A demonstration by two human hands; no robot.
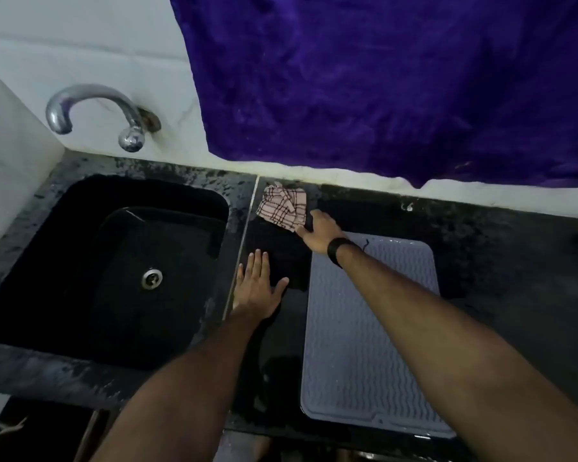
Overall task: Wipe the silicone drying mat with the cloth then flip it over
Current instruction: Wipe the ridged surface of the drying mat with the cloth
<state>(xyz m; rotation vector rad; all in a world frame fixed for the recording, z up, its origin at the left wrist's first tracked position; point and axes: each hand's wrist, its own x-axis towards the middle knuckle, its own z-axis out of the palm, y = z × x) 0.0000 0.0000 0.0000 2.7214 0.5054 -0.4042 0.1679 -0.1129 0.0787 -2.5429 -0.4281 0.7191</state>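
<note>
Right hand (321, 233) fingers at the crumpled pink checked cloth's (282, 206) edge, grip unclear. Left hand (256, 288) fingers spread flat on dark table (514, 261). Grey ribbed silicone mat (367, 335) lies beside. No readable writing.

Dim light; white tiled wall (90, 45), purple curtain (381, 81), black stone counter (514, 261), sink (114, 261).
</note>
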